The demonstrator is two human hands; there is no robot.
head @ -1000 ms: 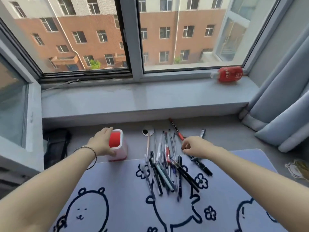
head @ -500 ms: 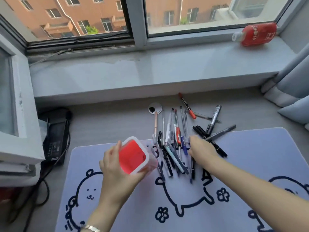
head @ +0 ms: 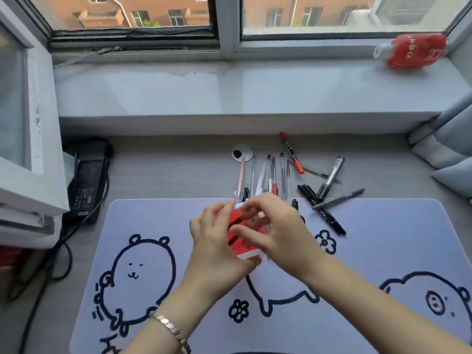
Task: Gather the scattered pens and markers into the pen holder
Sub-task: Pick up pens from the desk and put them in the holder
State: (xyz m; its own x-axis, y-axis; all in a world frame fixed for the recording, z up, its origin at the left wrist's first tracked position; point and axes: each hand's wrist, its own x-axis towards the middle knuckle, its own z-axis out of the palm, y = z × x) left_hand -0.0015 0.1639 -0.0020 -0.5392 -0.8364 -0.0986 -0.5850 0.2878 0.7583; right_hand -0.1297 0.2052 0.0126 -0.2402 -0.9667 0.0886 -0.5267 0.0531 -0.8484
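Observation:
My left hand [head: 214, 249] grips the pen holder [head: 236, 245], a white cup with a red inside, and holds it tilted over the mat. My right hand [head: 278, 231] is curled over its mouth, closed on a bunch of pens; dark pen shafts cross the red inside. Behind the hands, a row of thin pens [head: 272, 175] and a pink pen [head: 240, 178] lie on the grey desk. To the right are a red marker [head: 291, 153] and three black markers [head: 330, 180] [head: 338, 199] [head: 329, 218].
A pale blue desk mat [head: 383, 238] with bear drawings covers the near desk. A cable grommet [head: 242, 152] sits behind the pens. A red bottle [head: 416, 51] lies on the windowsill. A black device [head: 85, 185] with cables is at the left, curtains [head: 444, 139] at the right.
My left hand has brought the holder from the desk's back left to the middle of the mat. My right hand left the pile and came over the holder's mouth with pens.

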